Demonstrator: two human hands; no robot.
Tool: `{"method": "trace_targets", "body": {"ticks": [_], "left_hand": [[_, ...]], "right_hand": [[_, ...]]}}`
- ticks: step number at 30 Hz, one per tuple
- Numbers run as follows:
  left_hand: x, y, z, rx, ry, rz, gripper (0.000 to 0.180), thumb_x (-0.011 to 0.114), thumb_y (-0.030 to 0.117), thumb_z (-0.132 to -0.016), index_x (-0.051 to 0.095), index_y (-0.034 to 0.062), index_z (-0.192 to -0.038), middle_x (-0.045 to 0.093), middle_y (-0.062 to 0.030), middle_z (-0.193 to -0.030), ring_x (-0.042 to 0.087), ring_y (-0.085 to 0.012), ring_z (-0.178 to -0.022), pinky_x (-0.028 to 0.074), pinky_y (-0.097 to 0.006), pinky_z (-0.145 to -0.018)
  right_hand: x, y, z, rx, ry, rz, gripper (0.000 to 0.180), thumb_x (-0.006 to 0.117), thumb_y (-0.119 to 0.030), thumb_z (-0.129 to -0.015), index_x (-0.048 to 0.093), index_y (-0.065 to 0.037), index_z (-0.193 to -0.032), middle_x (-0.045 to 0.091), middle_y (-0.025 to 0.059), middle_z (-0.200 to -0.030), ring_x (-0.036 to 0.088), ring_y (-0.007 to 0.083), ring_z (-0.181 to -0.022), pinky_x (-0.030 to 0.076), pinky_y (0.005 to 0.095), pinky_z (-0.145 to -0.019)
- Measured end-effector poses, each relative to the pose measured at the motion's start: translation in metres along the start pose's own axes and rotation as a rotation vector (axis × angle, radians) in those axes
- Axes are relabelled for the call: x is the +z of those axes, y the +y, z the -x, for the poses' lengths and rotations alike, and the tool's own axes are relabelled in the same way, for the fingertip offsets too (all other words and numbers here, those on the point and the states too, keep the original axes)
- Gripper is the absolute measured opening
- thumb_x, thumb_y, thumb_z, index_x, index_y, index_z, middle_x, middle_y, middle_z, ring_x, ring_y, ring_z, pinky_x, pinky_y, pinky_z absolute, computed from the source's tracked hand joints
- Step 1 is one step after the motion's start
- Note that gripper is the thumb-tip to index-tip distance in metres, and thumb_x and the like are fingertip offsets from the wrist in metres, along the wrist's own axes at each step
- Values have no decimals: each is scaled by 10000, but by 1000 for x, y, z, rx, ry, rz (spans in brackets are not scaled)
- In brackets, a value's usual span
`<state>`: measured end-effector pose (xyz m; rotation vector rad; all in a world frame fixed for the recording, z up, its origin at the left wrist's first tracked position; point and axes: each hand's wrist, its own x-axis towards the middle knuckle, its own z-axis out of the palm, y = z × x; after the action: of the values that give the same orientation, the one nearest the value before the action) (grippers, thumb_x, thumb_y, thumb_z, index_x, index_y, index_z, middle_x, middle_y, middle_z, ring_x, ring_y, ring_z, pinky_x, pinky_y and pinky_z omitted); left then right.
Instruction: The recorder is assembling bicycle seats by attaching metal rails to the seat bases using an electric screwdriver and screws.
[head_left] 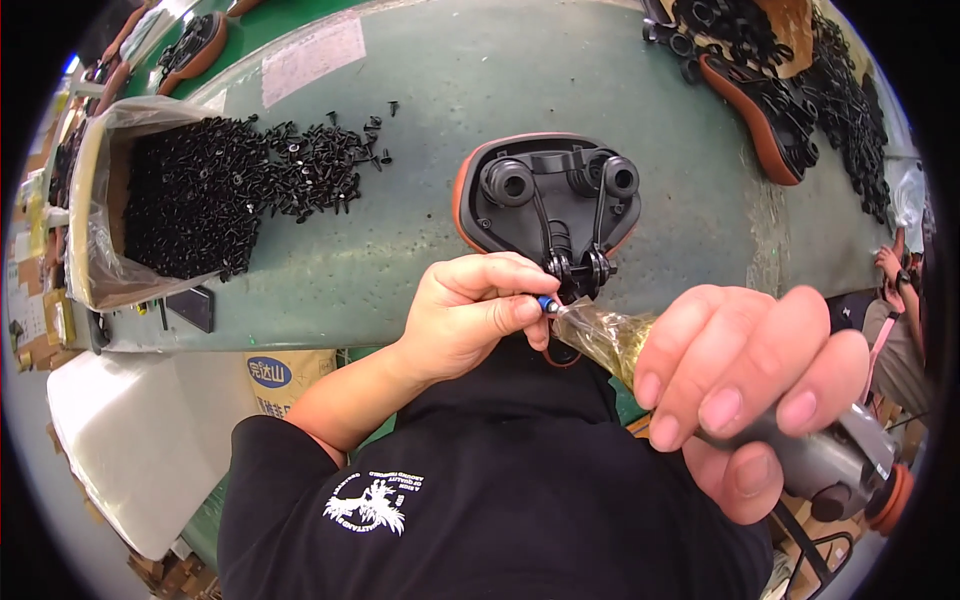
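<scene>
Black saddle [515, 222] lies underside up on the bench [380, 270], just beyond both hands. Left hand [465, 310]: thumb and fingertips pinched on a blue bit [546, 304]. Right hand [750, 390]: fingers curled round the driver [845, 455].

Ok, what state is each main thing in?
Left hand: fingers pinching a small blue piece.
Right hand: closed around a grey power driver.
Power driver: nose toward the left hand; running or not, unclear.
Black plastic seat with orange rim: underside up on the green table.
Cardboard box with clear plastic liner: open, contents spilling out.
Black screws: loose, heaped and scattered.
Flat black rectangular object: lying near the table edge.
</scene>
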<state>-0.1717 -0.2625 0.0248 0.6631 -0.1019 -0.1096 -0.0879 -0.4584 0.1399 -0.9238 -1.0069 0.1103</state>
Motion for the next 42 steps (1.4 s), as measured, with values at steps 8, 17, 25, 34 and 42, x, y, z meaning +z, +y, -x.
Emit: {"method": "trace_targets", "body": {"ticks": [8,17,25,34,42], "left_hand": [[-11,36,-29,564,-307,-1112,321,787,130,-949,725,-55,-1205,740,-140,-1024,713,-267,-954,571,-398,-823],[-32,30,-66,572,171,-1781,559,865,129,-679,686,58,-1203,692,-104,-983,665,-308,-893,564,-409,-804],[-50,18,-60,677,335,-1554,469,847,83,-660,698,56,-1104,714,-115,-983,680,-326,-920,568,-426,-806],[-74,10,-55,663,295,-1301,484,898,154,-689,716,43,-1124,734,-119,-1064,688,-335,-1097,564,-425,-978],[-85,1,-54,676,310,-1172,411,900,101,-676,723,35,-1041,690,-98,-1218,661,-321,-1123,561,-415,-969]], "right_hand": [[-16,6,4,-16,-38,-95,318,713,-119,-973,496,-95,-1204,601,104,-1114,684,189,-733,606,359,-709],[-27,12,-12,-64,-77,236,362,591,-155,-1013,471,-87,-1348,550,123,-1154,632,187,-771,537,397,-745],[-24,50,-38,7,-155,175,432,528,-96,-953,517,-84,-1385,579,163,-1139,619,213,-760,527,456,-757],[2,85,-42,106,-183,288,392,501,-89,-988,502,-53,-1379,567,214,-1148,618,238,-791,525,477,-789],[12,102,-42,144,-97,337,369,581,-78,-971,465,-71,-1321,570,184,-1059,631,232,-702,573,463,-728]]}}
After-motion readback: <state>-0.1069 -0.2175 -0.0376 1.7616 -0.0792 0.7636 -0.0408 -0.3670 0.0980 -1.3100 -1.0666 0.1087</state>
